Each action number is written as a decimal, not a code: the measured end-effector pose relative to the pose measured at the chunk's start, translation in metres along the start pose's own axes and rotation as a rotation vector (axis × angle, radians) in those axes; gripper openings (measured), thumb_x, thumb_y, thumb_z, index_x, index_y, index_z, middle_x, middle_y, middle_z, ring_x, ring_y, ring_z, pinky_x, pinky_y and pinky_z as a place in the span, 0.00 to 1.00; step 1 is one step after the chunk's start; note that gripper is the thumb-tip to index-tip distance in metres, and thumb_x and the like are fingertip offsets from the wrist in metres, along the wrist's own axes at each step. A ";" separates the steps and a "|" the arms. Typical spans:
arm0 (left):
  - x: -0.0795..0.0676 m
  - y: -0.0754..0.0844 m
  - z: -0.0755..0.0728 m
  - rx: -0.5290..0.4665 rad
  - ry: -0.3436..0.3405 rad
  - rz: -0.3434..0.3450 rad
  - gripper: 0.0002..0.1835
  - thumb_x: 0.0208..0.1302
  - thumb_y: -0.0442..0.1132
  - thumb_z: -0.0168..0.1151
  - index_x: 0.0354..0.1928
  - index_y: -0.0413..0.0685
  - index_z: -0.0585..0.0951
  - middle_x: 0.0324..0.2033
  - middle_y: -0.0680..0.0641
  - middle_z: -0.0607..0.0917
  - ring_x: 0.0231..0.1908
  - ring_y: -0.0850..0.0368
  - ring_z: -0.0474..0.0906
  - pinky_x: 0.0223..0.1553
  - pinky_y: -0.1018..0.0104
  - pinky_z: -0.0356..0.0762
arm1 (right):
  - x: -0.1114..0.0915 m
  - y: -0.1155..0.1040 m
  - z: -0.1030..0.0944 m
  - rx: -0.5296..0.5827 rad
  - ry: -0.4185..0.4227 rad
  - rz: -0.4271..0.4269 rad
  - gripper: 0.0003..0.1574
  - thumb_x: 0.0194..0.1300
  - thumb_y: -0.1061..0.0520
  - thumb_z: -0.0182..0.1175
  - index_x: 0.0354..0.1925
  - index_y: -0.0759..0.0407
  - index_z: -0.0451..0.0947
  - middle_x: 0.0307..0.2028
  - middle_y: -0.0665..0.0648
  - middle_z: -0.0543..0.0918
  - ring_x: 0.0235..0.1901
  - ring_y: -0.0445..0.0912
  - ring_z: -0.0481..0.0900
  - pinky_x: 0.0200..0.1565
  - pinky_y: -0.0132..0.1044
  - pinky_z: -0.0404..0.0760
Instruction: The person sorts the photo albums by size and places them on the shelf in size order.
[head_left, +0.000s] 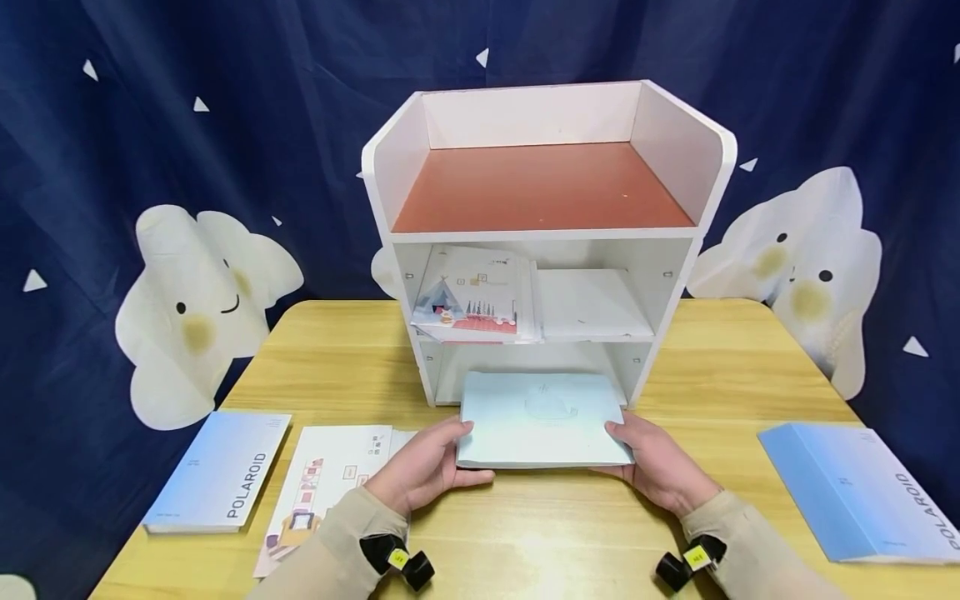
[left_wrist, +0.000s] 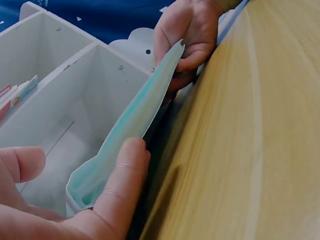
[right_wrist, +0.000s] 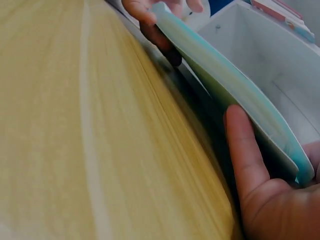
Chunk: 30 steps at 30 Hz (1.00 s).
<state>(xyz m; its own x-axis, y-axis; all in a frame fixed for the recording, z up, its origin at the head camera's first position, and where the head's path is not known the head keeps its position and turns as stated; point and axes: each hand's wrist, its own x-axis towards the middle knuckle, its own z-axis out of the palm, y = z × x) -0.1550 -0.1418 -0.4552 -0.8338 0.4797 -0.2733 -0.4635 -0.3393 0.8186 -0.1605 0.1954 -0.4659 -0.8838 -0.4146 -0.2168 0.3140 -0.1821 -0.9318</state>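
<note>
Both hands hold a pale blue book (head_left: pixel 543 421) flat, one at each short end, before the lowest compartment of a white shelf unit (head_left: pixel 525 234). My left hand (head_left: pixel 427 467) grips its left end, thumb at the top edge and fingers underneath. At the opposite end, my right hand (head_left: pixel 660 458) has its thumb over the cover and fingers below. The left wrist view shows the book (left_wrist: pixel 135 110) from its side, pages between the covers. In the right wrist view a finger supports the book (right_wrist: pixel 230 85) from beneath, above the wooden table (right_wrist: pixel 125 150).
Illustrated books (head_left: pixel 480 292) and a white stack (head_left: pixel 592 304) fill the middle compartment. Left of the unit lie a blue-and-white POLAROID book (head_left: pixel 217 471) and illustrated booklets (head_left: pixel 330 475). Another POLAROID book (head_left: pixel 862 492) lies at the right. A dark blue curtain (head_left: pixel 300 125) hangs behind.
</note>
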 end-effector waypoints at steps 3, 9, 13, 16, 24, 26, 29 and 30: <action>-0.001 0.002 -0.001 -0.013 -0.007 0.004 0.29 0.80 0.40 0.45 0.76 0.36 0.53 0.70 0.34 0.63 0.64 0.40 0.70 0.59 0.40 0.75 | 0.001 -0.004 0.000 -0.028 0.008 0.008 0.37 0.83 0.58 0.38 0.77 0.73 0.36 0.63 0.68 0.70 0.54 0.50 0.80 0.57 0.52 0.80; -0.002 0.002 -0.001 -0.010 -0.028 0.006 0.30 0.80 0.40 0.45 0.76 0.36 0.52 0.71 0.33 0.61 0.64 0.41 0.70 0.61 0.43 0.74 | -0.010 -0.020 -0.006 -0.399 0.120 -0.011 0.36 0.80 0.57 0.45 0.75 0.73 0.48 0.56 0.74 0.72 0.43 0.55 0.83 0.42 0.50 0.87; -0.003 0.003 -0.002 -0.005 -0.029 0.011 0.30 0.80 0.40 0.45 0.76 0.36 0.52 0.72 0.33 0.61 0.64 0.41 0.70 0.61 0.43 0.74 | -0.020 -0.036 -0.008 -0.685 0.244 -0.083 0.25 0.79 0.57 0.49 0.66 0.69 0.64 0.35 0.66 0.78 0.26 0.52 0.78 0.28 0.42 0.83; -0.003 0.003 -0.002 -0.003 -0.021 0.010 0.30 0.80 0.40 0.45 0.76 0.36 0.52 0.72 0.33 0.60 0.65 0.41 0.69 0.61 0.43 0.74 | -0.028 -0.043 0.003 -0.741 0.117 -0.152 0.19 0.79 0.57 0.49 0.60 0.67 0.71 0.34 0.63 0.79 0.28 0.53 0.79 0.29 0.43 0.84; -0.001 0.004 -0.001 -0.037 -0.011 0.012 0.30 0.80 0.40 0.45 0.75 0.34 0.53 0.70 0.31 0.63 0.63 0.40 0.71 0.60 0.44 0.75 | -0.025 -0.026 0.056 -0.971 -0.526 -0.259 0.22 0.81 0.51 0.48 0.67 0.49 0.75 0.60 0.46 0.80 0.60 0.43 0.77 0.61 0.40 0.76; 0.000 0.004 -0.001 -0.038 -0.010 0.010 0.29 0.80 0.40 0.45 0.75 0.33 0.54 0.69 0.31 0.64 0.62 0.41 0.72 0.60 0.45 0.76 | -0.020 -0.021 0.063 -1.050 -0.519 -0.301 0.22 0.81 0.49 0.49 0.66 0.47 0.76 0.61 0.42 0.79 0.62 0.40 0.74 0.63 0.39 0.73; -0.001 0.003 -0.002 -0.033 -0.001 0.010 0.29 0.80 0.40 0.45 0.75 0.33 0.55 0.68 0.31 0.66 0.61 0.42 0.73 0.59 0.47 0.77 | -0.011 -0.015 0.068 -1.067 -0.472 -0.329 0.22 0.80 0.49 0.50 0.66 0.51 0.76 0.60 0.43 0.79 0.61 0.40 0.75 0.63 0.40 0.74; -0.002 0.004 -0.002 -0.028 0.001 0.012 0.29 0.80 0.40 0.44 0.75 0.33 0.55 0.68 0.31 0.66 0.60 0.42 0.74 0.59 0.48 0.77 | -0.008 -0.014 0.069 -1.057 -0.461 -0.336 0.22 0.80 0.50 0.50 0.66 0.52 0.76 0.60 0.44 0.80 0.61 0.40 0.75 0.63 0.41 0.74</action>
<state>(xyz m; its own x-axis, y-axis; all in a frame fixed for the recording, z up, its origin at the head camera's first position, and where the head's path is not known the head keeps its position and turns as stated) -0.1559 -0.1456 -0.4524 -0.8398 0.4744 -0.2640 -0.4614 -0.3673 0.8076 -0.1339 0.1401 -0.4311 -0.5921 -0.8058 0.0068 -0.5395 0.3901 -0.7462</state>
